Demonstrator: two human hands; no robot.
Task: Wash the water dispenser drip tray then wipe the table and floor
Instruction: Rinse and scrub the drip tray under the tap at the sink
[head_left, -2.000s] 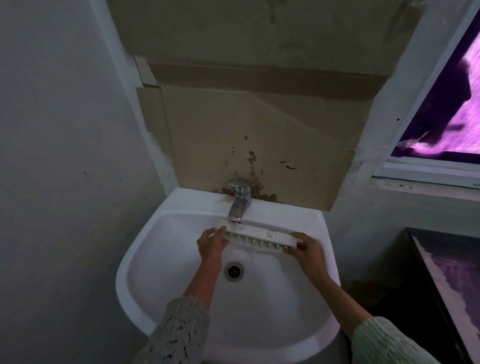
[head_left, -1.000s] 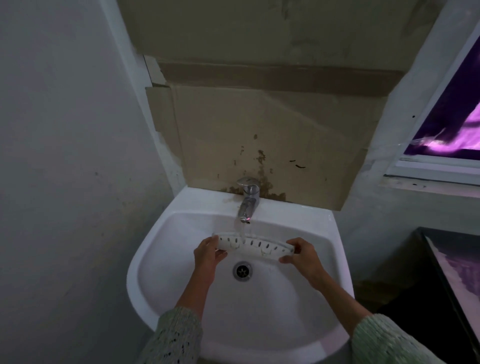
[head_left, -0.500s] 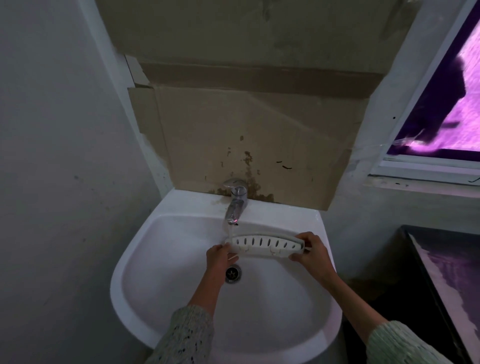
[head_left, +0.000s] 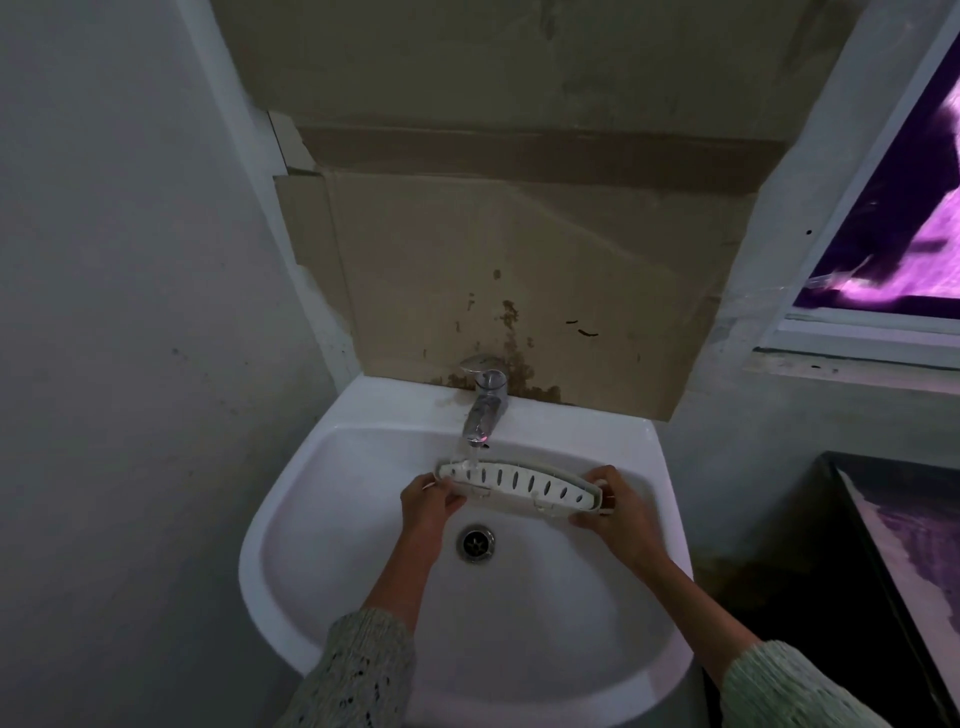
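Note:
The white drip tray (head_left: 519, 483), long, curved and slotted, is held level over the white sink (head_left: 363, 597), its slotted face towards me. My left hand (head_left: 428, 501) grips its left end and my right hand (head_left: 615, 506) grips its right end. Water runs from the chrome tap (head_left: 483, 410) onto the tray's left part. The drain (head_left: 475, 542) lies just below the tray.
Stained cardboard (head_left: 519, 270) covers the wall behind the tap. A grey wall (head_left: 130, 364) stands close on the left. At right are a window (head_left: 893, 208) and the corner of a dark shiny surface (head_left: 909, 561).
I have turned the tray under the running water from its underside to its slotted face. Both hands kept their grip on its ends.

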